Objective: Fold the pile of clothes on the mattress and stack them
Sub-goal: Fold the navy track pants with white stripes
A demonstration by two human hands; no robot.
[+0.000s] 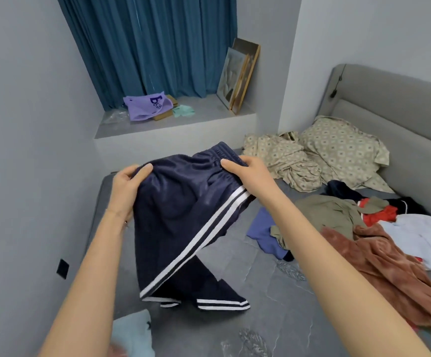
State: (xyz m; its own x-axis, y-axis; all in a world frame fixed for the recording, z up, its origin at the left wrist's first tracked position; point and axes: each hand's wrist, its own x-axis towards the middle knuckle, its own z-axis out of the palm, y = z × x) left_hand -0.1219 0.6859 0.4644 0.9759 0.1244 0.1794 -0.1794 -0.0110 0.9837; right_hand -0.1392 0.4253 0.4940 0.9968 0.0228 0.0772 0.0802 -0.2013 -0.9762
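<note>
A: Shorts (183, 222), navy with white side stripes, hang above the grey mattress (273, 300), held at the waistband. The left hand (126, 188) pinches one end, the right hand (247, 167) grips the other, both closed on cloth.

B: How will they handle?

A: Light, limp and probably slick, judging by the sheen; the elastic waistband looks the surest hold, hems dangling free.

B: And the rest?

A: The unfolded pile (363, 228) sprawls at three o'clock, near the patterned bedding (338, 153) at two o'clock.

B: Anything unclear?

A: A pale blue garment (134, 333) at six o'clock is cut off; folded or not, I cannot tell. The back leg of the shorts is hidden.
</note>
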